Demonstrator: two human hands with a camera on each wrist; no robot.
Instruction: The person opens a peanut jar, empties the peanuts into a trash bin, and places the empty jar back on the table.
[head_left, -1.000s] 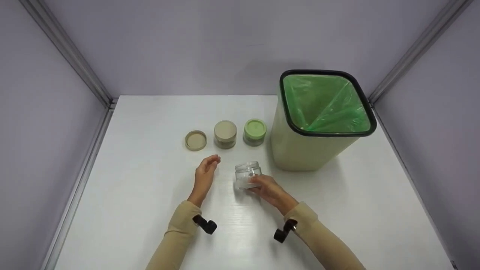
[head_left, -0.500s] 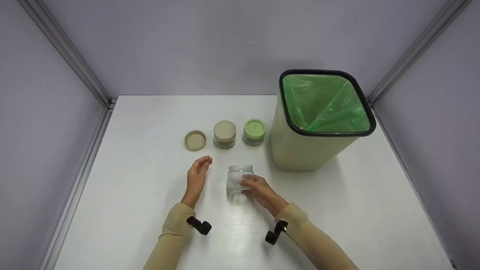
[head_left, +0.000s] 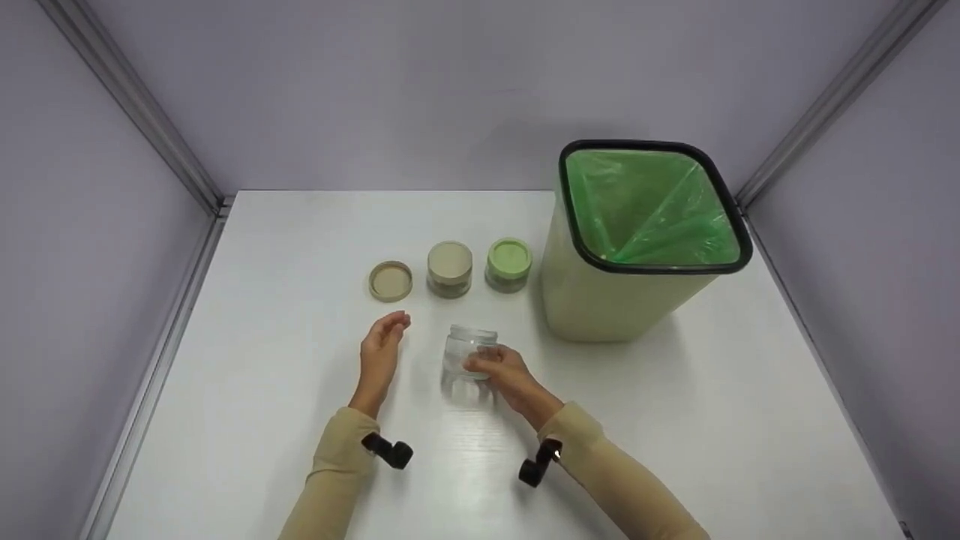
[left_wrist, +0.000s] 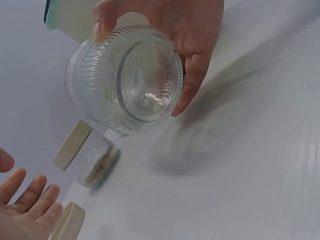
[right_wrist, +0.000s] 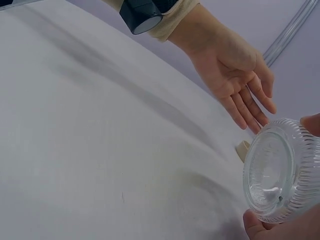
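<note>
The right hand (head_left: 501,369) grips a clear ribbed glass jar (head_left: 466,352), its fingers curled round the jar's side, and holds it lifted off the white counter (head_left: 300,390). The jar has no lid, and a faint shadow lies on the counter beneath it. In the left wrist view the jar's (left_wrist: 125,80) round base faces the camera, with the right hand's (left_wrist: 170,30) fingers (left_wrist: 192,75) wrapped round its far side. In the right wrist view the jar (right_wrist: 280,170) shows bottom-on at the frame's right edge.

The left hand (head_left: 381,351) is just beside the jar on its left, apart from it, fingers straight and relaxed, palm turned toward the jar, holding nothing. The right wrist view shows that open palm (right_wrist: 235,75) clearly.

Beyond the hands, in a row on the counter, lie a loose beige lid (head_left: 391,281), a small jar with a beige lid (head_left: 450,268) and a small jar with a green lid (head_left: 509,263). To the right of these stands a pale waste bin (head_left: 600,300) with a black rim and a green liner bag (head_left: 645,210).
</note>
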